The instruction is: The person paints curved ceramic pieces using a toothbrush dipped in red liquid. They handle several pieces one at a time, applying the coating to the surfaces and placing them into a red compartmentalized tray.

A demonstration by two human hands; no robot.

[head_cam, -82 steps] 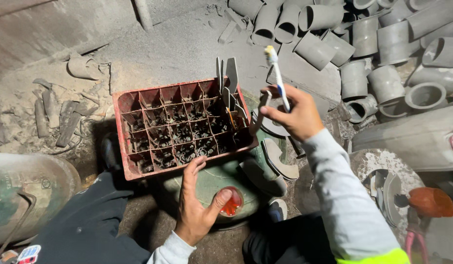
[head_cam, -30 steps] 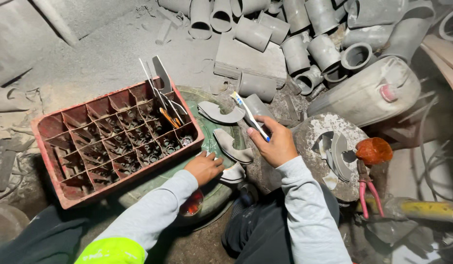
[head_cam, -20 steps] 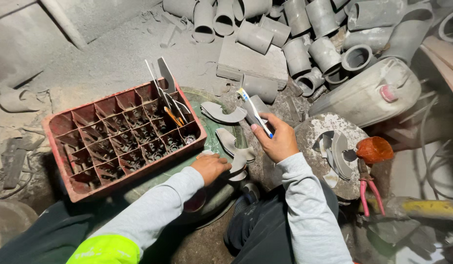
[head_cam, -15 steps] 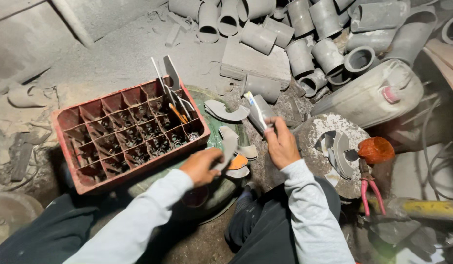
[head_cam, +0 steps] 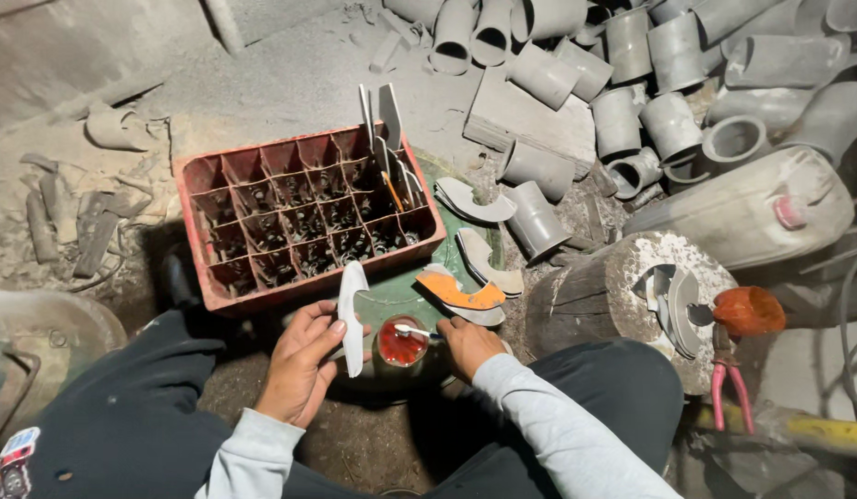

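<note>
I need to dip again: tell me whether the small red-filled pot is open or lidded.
Open. The small pot shows red liquid at its uncovered mouth, and the brush in the right hand reaches into it.

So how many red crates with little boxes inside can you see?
1. The red crate sits on the dusty ground just beyond the left hand and right hand. More could be hidden outside the view.

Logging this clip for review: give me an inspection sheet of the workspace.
Surface: dusty ground, green base under the work.
Job's things: grey curved piece, small pot of red paste, white stick dipped in it.
Clutter: red divided crate, cut curved pieces, grey pipe sections.
Hands: left hand holds the grey piece; right hand holds the stick.
Cables: at right edge.
Surroundings: stump, canister, pink-handled pliers.
</note>
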